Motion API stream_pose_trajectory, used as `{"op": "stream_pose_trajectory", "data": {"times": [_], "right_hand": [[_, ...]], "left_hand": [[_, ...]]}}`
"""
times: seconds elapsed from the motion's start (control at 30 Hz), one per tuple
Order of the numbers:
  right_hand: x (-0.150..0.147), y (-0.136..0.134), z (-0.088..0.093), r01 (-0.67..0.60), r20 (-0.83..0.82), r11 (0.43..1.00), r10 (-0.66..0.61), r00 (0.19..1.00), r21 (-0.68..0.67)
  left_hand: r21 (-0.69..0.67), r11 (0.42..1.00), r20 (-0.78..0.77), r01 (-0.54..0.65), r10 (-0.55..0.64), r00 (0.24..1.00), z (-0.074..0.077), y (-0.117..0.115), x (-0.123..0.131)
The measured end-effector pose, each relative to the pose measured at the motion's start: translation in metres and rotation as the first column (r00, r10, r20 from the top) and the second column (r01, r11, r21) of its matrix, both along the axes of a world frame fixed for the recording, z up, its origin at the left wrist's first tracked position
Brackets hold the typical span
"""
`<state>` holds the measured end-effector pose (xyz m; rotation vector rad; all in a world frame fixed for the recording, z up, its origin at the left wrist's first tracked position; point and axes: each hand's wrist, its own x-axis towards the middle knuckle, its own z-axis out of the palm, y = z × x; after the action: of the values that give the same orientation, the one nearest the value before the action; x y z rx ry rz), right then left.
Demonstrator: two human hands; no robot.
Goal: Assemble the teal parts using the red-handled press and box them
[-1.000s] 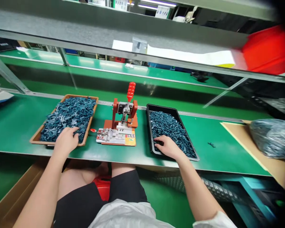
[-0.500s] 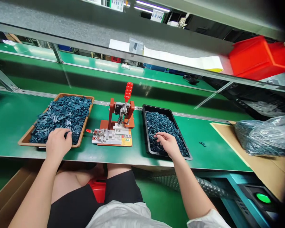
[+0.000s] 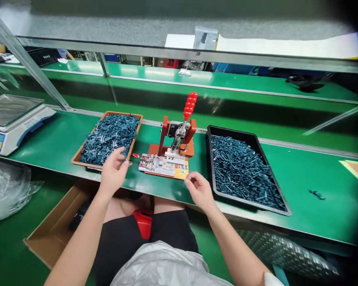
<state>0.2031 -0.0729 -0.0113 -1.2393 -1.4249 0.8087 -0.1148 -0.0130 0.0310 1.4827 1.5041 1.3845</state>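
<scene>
My left hand (image 3: 113, 172) hovers with curled fingers just off the front right corner of a brown tray (image 3: 122, 114) heaped with dark blue-green flat parts (image 3: 109, 137). My right hand (image 3: 198, 192) is pinched above the green bench (image 3: 316, 174), near the front of a red toggle press (image 3: 174, 139) and left of a black tray (image 3: 229, 132) of dark screws (image 3: 241, 171). The press has a red ribbed handle (image 3: 190, 105) and a metal jig (image 3: 162, 165). Neither hand touches the press. Anything small in either hand's fingers is hidden.
A digital scale (image 3: 14, 123) stands at the far left of the bench. A clear plastic bag (image 3: 4, 190) lies lower left, beside an open cardboard box (image 3: 56, 226). A few loose parts (image 3: 317, 194) lie on the bench at right. Another green bench runs behind.
Both hands have lifted out of the trays and moved toward the press. The view has swung left, bringing the scale and box into sight.
</scene>
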Motion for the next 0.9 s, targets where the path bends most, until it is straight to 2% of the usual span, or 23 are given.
{"op": "stream_pose_trajectory", "data": {"times": [0.1,0.23,0.33,0.47,0.63,0.8,0.9], "right_hand": [[-0.005,0.01,-0.021,0.0,0.003,0.998,0.0,1.0,-0.06],[-0.001,0.018,-0.037,-0.04,-0.101,0.987,0.024,0.995,-0.157],[0.001,0.02,-0.04,-0.056,-0.216,0.98,0.014,0.976,-0.192],[-0.002,0.02,-0.04,-0.05,-0.278,0.982,-0.002,0.961,-0.182],[-0.005,0.02,-0.045,-0.004,-0.224,0.988,-0.031,0.974,-0.153],[-0.006,0.019,-0.046,-0.011,-0.241,0.984,-0.033,0.97,-0.18],[-0.003,0.022,-0.04,0.044,-0.089,0.992,-0.054,0.995,-0.115]], "left_hand": [[-0.091,0.977,-0.017,0.192,-0.194,0.981,0.0,-0.004,0.029],[-0.177,0.946,-0.176,0.271,-0.302,0.937,-0.006,0.01,0.057],[-0.174,0.929,-0.404,0.327,-0.37,0.837,-0.01,0.025,0.074],[-0.121,0.915,-0.653,0.385,-0.366,0.663,-0.014,0.039,0.095],[-0.175,0.875,-0.731,0.451,-0.422,0.537,-0.022,0.045,0.112],[-0.226,0.872,-0.751,0.434,-0.44,0.493,-0.022,0.044,0.12],[-0.247,0.885,-0.75,0.394,-0.432,0.5,-0.019,0.044,0.123]]}}
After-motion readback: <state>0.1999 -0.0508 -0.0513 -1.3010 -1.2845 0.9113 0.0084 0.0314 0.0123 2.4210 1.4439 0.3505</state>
